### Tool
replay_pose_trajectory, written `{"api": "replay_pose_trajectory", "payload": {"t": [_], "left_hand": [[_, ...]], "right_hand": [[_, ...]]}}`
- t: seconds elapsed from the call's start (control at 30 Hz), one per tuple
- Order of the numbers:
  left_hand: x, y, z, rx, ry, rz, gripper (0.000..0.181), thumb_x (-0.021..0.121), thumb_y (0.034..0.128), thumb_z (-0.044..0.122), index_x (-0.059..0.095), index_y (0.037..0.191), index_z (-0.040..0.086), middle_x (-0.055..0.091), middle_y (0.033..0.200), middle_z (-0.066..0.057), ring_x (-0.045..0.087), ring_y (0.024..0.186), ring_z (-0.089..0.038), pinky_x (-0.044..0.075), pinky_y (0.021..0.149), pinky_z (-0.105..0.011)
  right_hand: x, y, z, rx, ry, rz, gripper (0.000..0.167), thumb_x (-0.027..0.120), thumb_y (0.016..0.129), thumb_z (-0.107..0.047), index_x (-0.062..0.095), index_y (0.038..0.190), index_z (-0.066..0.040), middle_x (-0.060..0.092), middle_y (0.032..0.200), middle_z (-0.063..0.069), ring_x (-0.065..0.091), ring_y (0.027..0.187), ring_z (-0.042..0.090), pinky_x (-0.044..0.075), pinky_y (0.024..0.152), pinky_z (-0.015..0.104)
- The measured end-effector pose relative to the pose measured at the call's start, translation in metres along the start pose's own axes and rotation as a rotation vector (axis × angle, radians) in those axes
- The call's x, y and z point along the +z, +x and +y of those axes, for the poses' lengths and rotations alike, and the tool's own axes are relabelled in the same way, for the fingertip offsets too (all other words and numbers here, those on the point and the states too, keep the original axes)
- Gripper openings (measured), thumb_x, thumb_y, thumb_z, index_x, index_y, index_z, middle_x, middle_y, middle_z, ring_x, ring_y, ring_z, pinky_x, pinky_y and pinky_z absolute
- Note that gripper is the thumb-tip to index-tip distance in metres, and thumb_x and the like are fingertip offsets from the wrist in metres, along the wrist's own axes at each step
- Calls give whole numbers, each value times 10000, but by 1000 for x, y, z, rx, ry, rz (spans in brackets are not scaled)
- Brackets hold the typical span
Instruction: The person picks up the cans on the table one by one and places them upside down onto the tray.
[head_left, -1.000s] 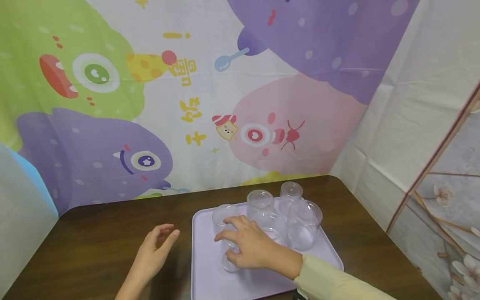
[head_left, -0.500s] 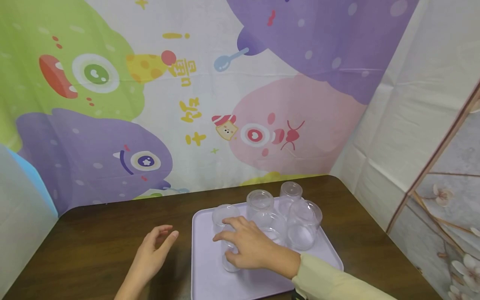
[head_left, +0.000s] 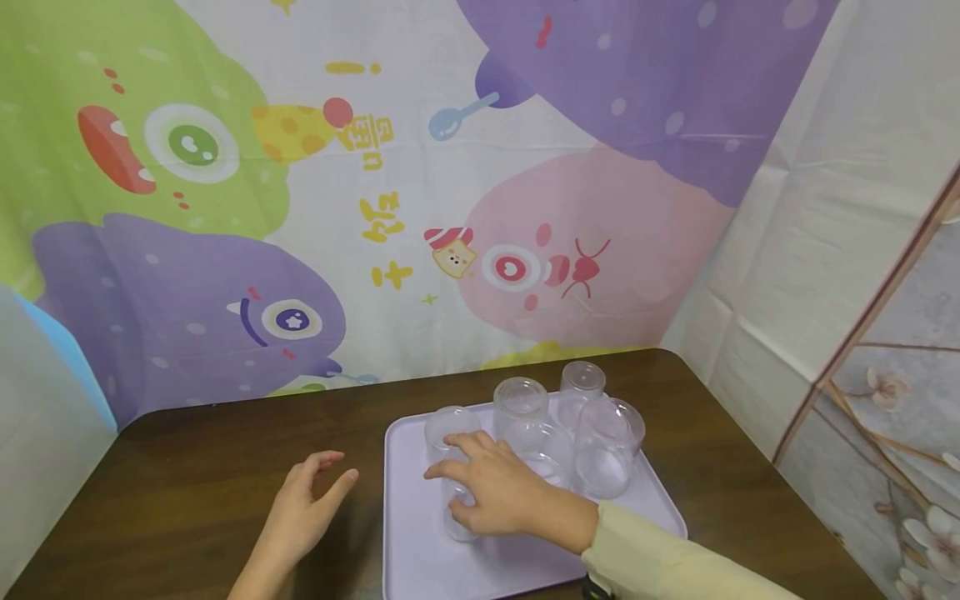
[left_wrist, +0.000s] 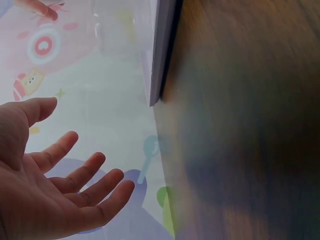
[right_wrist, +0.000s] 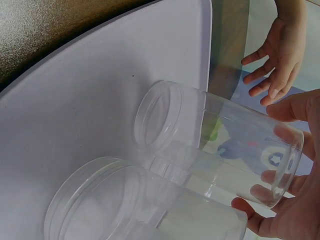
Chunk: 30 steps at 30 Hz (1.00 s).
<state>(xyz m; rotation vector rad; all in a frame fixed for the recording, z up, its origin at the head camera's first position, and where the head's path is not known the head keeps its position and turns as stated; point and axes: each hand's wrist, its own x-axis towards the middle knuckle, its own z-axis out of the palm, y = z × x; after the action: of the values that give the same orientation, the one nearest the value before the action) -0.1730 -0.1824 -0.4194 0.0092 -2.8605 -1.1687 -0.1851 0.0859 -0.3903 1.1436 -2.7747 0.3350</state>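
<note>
My right hand [head_left: 498, 487] grips a clear plastic jar [right_wrist: 220, 130] by its upper end, thumb on one side and fingers on the other. This jar stands upside down on a pale purple tray [head_left: 416, 554], its ridged mouth at the tray surface. Close beside it in the right wrist view is a second, wider clear jar [right_wrist: 100, 205]. To the left of the tray my left hand [head_left: 303, 504] hovers above the table; the left wrist view shows its fingers [left_wrist: 97, 192] spread and loosely bent, holding nothing.
Several more clear containers crowd the tray's back and right: a left one [head_left: 450, 423], a middle one [head_left: 520, 398], a big one [head_left: 611, 454] and a small one [head_left: 582, 379] at the back. The dark wooden table [head_left: 187, 500] meets a cartoon-printed cloth [head_left: 420, 333] behind.
</note>
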Motion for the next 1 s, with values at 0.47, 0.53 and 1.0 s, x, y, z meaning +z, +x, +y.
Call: {"api": "replay_pose_trajectory", "payload": {"t": [0.47,0.53,1.0], "left_hand": [[0,0,-4,18,67,-11,492,550,928,404,514,1260,43,499,1283,-238,457,1210,-373,400,942,-572],[1,0,-4,15,67,-18,497,549,927,409,514,1261,43,496,1287,-237,455,1213,-372,400,941,-573],[2,0,-6,-1,57,-32,488,538,930,411,510,1266,58,481,1308,-225,437,1234,-370,388,962,-577]], "right_hand": [[2,2,1,3,-15,-14,426,607,824,-276,564,1246,-320,451,1393,85,450,1238,235,449,899,437],[2,2,1,3,-17,-14,430,611,827,-283,560,1252,-318,449,1396,91,450,1241,238,449,904,439],[3,3,0,22,-17,-16,456,621,832,-333,528,1277,-299,432,1408,86,441,1255,235,453,891,450]]}}
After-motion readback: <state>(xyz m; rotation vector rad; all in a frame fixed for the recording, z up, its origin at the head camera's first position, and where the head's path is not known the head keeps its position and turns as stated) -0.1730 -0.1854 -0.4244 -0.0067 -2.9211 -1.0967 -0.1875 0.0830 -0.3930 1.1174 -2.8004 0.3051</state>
